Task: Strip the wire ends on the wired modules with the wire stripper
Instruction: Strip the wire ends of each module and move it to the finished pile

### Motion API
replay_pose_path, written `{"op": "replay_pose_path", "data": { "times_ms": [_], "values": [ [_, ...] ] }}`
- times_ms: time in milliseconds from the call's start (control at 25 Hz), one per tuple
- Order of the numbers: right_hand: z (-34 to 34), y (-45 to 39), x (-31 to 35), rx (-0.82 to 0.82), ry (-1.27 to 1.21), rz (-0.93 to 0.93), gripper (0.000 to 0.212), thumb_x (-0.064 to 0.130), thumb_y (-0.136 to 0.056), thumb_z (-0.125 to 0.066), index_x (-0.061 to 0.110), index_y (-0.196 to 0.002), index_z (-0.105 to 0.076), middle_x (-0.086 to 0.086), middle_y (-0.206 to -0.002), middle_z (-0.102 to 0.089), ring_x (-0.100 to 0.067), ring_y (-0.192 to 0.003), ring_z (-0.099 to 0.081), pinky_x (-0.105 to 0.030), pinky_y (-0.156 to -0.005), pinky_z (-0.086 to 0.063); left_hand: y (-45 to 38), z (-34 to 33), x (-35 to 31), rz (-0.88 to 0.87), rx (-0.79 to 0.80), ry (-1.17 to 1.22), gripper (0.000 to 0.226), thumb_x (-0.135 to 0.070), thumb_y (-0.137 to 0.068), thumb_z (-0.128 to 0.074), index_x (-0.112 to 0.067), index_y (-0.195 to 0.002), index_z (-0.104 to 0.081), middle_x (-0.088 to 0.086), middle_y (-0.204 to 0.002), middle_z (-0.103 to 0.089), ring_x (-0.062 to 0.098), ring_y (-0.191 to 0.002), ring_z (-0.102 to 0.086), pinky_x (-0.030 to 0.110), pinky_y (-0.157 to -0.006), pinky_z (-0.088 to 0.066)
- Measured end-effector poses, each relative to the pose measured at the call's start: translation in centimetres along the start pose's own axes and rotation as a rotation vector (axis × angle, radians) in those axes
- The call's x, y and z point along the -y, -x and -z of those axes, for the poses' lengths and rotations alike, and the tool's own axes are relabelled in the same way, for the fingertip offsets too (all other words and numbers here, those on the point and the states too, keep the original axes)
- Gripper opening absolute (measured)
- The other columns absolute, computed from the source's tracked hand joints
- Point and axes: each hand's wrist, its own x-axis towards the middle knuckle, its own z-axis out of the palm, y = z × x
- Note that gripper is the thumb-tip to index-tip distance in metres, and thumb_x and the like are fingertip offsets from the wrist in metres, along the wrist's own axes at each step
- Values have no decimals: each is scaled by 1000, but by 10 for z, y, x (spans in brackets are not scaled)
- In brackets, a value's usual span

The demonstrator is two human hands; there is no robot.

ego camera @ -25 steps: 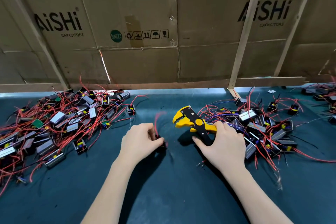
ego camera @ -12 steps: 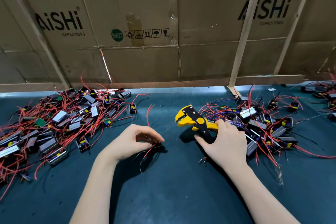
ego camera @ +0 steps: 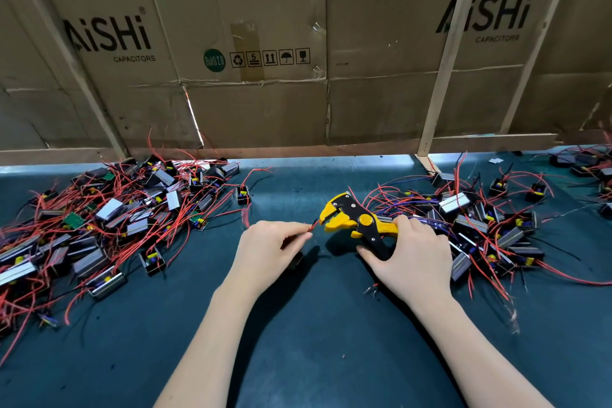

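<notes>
My right hand grips the handles of a yellow and black wire stripper, its jaws pointing left. My left hand pinches a red wire whose tip sits right at the stripper's jaws. The module on that wire is mostly hidden under my left hand; a dark corner shows below the palm. A large heap of wired modules with red wires lies at the left. Another heap of modules lies right of the stripper, behind my right hand.
The work surface is a dark teal mat. A cardboard wall with wooden battens closes the far edge. More modules sit at the far right. Small wire scraps lie by my right wrist.
My left hand has lifted the red wire and brought its tip rightward to the stripper's jaws. My right hand with the stripper has stayed almost still.
</notes>
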Motion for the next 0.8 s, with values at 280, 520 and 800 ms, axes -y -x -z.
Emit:
{"op": "replay_pose_path", "data": {
  "times_ms": [280,520,800],
  "values": [
    [-1,1,1,-19,9,16,62,66,-65,-74,12,-90,-57,-6,-85,-63,-31,-86,-61,-40,-73,-39,1,-12,-13,9,114,286,13,-14,-96,-59,-18,-95,-71,-15,-68,-66,-1,-63,-55,10,-63,-37],
    [-1,0,0,-13,-2,1,61,67,-67,-71,14,-93,-56,-4,-90,-63,-31,-90,-60,-40,-75,-38,2,-14,-14,149,114,401,11,-13,-93,-60,-22,-87,-59,-11,-67,-68,9,-63,-59,27,-71,-49],
    [0,0,0,-5,4,0,61,69,-68,-69,15,-94,-55,-3,-91,-63,-30,-92,-60,-39,-76,-36,0,-16,-14,222,79,483,13,-9,-83,-73,-20,-81,-65,-9,-68,-62,4,-63,-53,15,-66,-44]
  ]
}}
